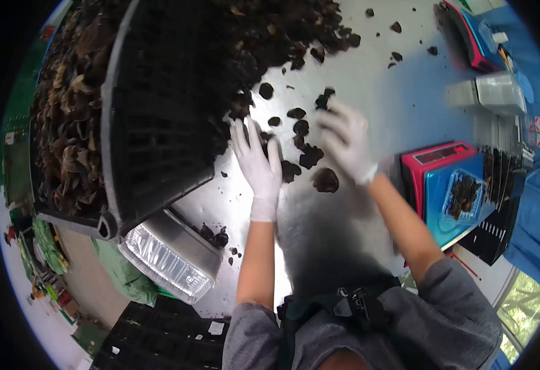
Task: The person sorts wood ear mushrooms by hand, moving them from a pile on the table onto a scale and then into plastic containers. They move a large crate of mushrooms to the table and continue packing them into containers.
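Note:
My left hand, in a white glove, lies over the steel table with fingers stretched out and spread at the edge of a heap of dark wood ear mushrooms. Its fingertips meet the heap's near edge, and a dark piece shows beside the thumb. My right hand, also gloved and slightly blurred, has its fingers extended and apart. A small wood ear piece is right at its fingertips. Between both hands lie several loose pieces, among them a larger one nearest my body.
A black crate full of wood ears leans at left. Clear plastic trays are stacked below it. On the right, a red and blue scale bears a filled tray. Another scale and clear containers stand behind.

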Demonstrator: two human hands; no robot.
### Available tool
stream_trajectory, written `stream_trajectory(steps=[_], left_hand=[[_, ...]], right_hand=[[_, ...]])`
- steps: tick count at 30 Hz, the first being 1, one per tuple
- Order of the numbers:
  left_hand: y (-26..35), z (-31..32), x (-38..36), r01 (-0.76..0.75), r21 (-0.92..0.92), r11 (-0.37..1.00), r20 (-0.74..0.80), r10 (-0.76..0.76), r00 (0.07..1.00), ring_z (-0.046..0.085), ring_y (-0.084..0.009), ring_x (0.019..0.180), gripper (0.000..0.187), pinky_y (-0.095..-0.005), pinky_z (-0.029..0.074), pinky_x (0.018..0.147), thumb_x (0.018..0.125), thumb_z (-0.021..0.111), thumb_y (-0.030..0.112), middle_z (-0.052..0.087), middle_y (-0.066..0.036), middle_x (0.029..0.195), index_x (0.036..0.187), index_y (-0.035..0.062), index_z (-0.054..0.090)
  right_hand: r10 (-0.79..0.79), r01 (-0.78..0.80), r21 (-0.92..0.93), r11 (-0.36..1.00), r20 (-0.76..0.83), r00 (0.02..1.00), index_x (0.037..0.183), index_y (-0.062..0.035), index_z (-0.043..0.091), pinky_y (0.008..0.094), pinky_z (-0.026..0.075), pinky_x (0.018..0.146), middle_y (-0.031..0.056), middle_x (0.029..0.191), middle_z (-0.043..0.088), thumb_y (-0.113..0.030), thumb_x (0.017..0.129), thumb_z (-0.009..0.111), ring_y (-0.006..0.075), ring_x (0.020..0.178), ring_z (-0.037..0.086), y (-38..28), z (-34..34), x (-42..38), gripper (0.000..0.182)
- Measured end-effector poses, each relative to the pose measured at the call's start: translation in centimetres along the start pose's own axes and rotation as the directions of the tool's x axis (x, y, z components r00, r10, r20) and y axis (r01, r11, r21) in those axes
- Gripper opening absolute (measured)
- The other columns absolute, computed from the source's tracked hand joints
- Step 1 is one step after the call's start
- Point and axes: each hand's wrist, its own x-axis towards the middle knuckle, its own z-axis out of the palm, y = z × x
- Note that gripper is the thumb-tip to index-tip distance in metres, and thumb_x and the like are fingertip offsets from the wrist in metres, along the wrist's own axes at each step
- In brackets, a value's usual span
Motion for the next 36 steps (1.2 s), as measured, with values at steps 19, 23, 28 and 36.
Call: stream_trajectory(steps=[19,23,28,36], left_hand=[[4.4,-2.6,-13.8,0.087,0.223,0.971,0.253,-0.144,0.957,0.009,-0.0512,0.144,0.058,-0.0704,-0.009,0.109,0.085,0.061,0.028,0.025,-0.022,0.156,0.141,0.0190,0.052],[4.4,-3.9,-19.6,0.196,0.156,0.968,0.139,-0.218,0.966,0.025,-0.0417,0.139,0.060,-0.0596,0.010,0.114,0.083,0.065,0.024,0.034,-0.019,0.151,0.140,0.0107,0.051],[4.8,-3.8,-15.6,0.081,0.039,0.996,0.221,-0.087,0.971,0.044,-0.0318,0.118,0.065,-0.0479,0.029,0.103,0.079,0.069,0.026,0.049,-0.010,0.135,0.140,0.0116,0.051],[5.9,-1.7,-13.9,0.146,-0.011,0.989,0.236,-0.139,0.962,0.053,-0.0262,0.105,0.031,-0.0414,0.034,0.097,0.075,0.077,0.019,0.062,-0.005,0.109,0.102,0.0105,0.063]], right_hand=[[0.268,-0.186,-0.265,0.946,0.322,0.908,0.133,-0.0145,0.056,0.0498,0.032,0.105,0.0158,0.146,0.042,-0.022,0.083,0.064,0.0377,0.127,0.042,-7.5,-1.9,-10.1,0.052],[0.276,-0.250,-0.119,0.961,0.504,0.818,0.125,-0.0144,0.061,0.0491,0.031,0.103,0.0112,0.141,0.048,-0.020,0.083,0.065,0.0311,0.126,0.044,-10.9,-5.1,-18.8,0.043],[0.252,-0.270,0.016,0.963,0.305,0.918,0.111,-0.0119,0.067,0.0426,0.039,0.098,0.0094,0.126,0.059,-0.009,0.084,0.064,0.0291,0.115,0.054,-9.8,-6.0,-18.2,0.028],[0.421,-0.427,0.314,0.848,0.089,0.903,0.109,-0.0039,0.068,0.0297,0.050,0.080,0.0137,0.098,0.068,-0.013,0.091,0.059,0.0218,0.084,0.064,-6.4,-1.8,-3.0,0.022]])
